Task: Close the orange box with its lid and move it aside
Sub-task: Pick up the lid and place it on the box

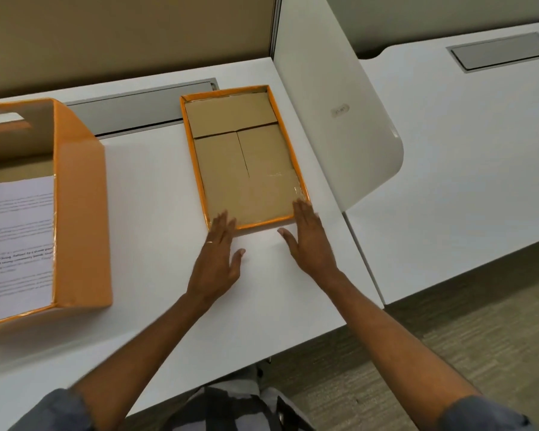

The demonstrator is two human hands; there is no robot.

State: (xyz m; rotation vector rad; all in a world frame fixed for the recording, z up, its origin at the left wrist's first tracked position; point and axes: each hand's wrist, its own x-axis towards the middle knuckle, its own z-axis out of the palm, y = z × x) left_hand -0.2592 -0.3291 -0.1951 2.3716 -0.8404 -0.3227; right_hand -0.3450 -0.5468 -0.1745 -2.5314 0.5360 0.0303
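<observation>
Your shallow orange-rimmed cardboard lid (246, 157) lies upside down on the white desk (150, 194), brown inner face up, its long axis running away from you and leaning slightly to the left at the far end. Its right long edge sits near the desk's right edge, where a white rounded divider panel (333, 119) stands, so there is little room on that side. Its far short edge lies just beside the grey cable tray cover (137, 110) set into the desk. Between the lid and the deep orange cardboard box (81, 206) at your left, a broad strip of bare desk is open, and more bare surface lies between the lid and you. The box stands open at the desk's left, white printed sheets (16, 241) inside it, a hand-hole cut in its far wall. Your left hand (218, 256) and right hand (308, 241) are both flat and spread, fingers extended, grasping nothing; their fingertips reach the lid's near short edge at its two corners.
</observation>
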